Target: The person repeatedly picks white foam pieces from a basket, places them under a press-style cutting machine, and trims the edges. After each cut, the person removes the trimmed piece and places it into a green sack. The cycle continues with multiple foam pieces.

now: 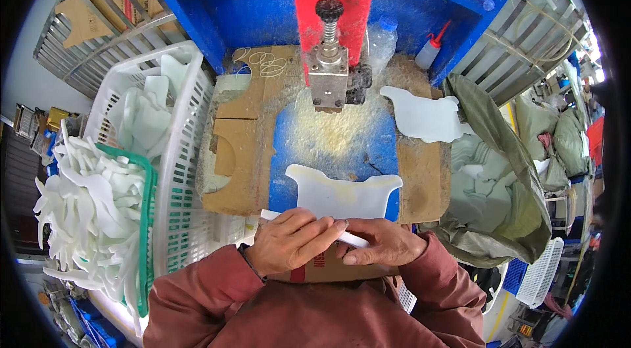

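Both hands are closed on a white plastic piece (355, 240), held almost edge-on close to my body. My left hand (289, 241) grips it from the left with the fingers across it, covering much of its middle. My right hand (383, 243) pinches its right end, thumb below. Just beyond the hands, a flat white curved-edge plastic piece (345, 193) with faint yellow dust rests on the blue work surface (282, 151). Above the dusty part of that surface is the metal head (328, 78) of a red-armed machine.
At left, a white basket (187, 151) and a green-rimmed basket (146, 216) hold many white pieces. Another white piece (427, 116) lies on cardboard (427, 177) at right, beside an open green sack (519, 216) of pieces. Bottles (383, 39) stand by the blue machine frame (256, 13).
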